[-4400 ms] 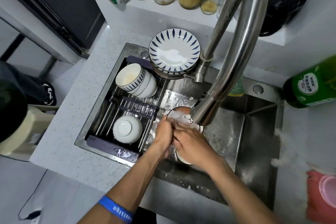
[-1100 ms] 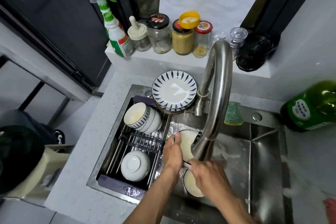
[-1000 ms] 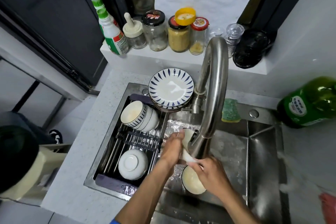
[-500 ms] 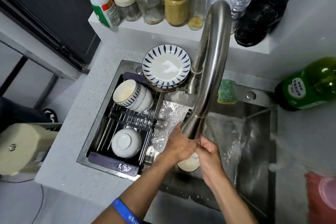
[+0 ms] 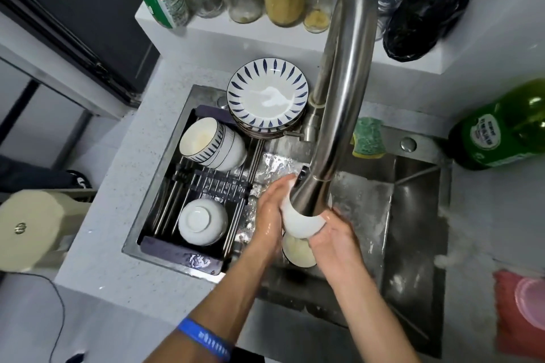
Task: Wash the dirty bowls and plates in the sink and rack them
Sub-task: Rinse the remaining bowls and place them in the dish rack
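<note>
Under the faucet (image 5: 339,91) spout, over the sink (image 5: 413,215) basin: white bowl (image 5: 300,222) held between both hands, partly hidden by the spout head. Left hand (image 5: 269,209) flat along bowl's left wall, fingers fairly straight, pressing. Right hand (image 5: 333,239) cupped under the near wall, fingers curled round it. Both hands wet and shiny. Second bowl (image 5: 298,252) below, on sink floor, mouth up, creamy residue inside.

Risks, as judged:
- Wet, likely soapy glaze plus flat left hand means weak hold; slip would drop held bowl onto the bowl directly beneath, chipping either.
- Spout head touching or nearly touching the bowl's rim; lifting straight up could knock rim against metal.
- Carry to rack (image 5: 206,186) crosses the rail between basin and rack; low carry could clip it.
- Rack space tight: nested bowls (image 5: 212,143) lying on their sides at the far end, upturned bowl (image 5: 203,221) at the near end, plates (image 5: 267,97) stacked at the far corner. Careless placing could knock these.

Orientation: held bowl tilted, rounded outer wall and base toward the camera and near side, mouth apparently up and away under the spout; mouth itself hidden, so exact tilt cannot be told. Axis through base and mouth runs roughly near-to-far, slanting upward. No long axis proper; round form.
</note>
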The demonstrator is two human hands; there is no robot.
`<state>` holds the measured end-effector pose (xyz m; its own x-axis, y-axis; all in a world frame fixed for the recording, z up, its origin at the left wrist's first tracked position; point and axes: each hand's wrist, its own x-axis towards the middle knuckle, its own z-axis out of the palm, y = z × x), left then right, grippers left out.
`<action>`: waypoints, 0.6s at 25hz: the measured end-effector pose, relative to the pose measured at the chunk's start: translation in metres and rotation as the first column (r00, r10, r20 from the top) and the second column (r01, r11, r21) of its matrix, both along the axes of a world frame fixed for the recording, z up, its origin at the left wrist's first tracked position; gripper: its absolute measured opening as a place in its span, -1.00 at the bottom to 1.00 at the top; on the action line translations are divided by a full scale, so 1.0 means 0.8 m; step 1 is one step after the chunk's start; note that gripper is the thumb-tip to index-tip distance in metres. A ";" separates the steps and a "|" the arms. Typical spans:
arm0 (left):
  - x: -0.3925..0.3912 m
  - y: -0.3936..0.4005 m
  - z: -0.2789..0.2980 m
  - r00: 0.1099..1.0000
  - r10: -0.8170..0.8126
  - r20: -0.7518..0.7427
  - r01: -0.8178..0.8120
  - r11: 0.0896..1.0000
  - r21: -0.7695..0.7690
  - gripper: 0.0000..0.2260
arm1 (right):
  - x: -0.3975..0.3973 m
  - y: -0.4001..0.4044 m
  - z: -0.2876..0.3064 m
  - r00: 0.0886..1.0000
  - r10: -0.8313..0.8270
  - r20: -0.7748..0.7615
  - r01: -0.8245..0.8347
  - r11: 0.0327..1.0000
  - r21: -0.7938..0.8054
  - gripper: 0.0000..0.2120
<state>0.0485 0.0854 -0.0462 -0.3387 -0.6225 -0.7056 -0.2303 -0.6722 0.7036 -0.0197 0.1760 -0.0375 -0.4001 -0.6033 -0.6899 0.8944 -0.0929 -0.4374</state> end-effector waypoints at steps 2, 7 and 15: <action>0.007 0.020 -0.004 0.992 0.125 -0.032 -0.118 0.978 0.174 -0.56 | -0.002 -0.007 -0.009 0.998 -0.027 0.056 0.026 0.999 0.023 -0.67; 0.008 0.019 0.006 0.994 -0.074 0.074 0.078 0.996 -0.043 -0.76 | 0.014 0.007 -0.018 0.400 0.646 -0.650 -0.311 0.763 0.567 -0.85; 0.021 0.007 -0.003 0.985 0.088 0.150 -0.097 0.994 0.053 -0.49 | 0.012 -0.004 0.020 -0.556 0.684 -0.472 -0.316 0.352 0.881 -0.42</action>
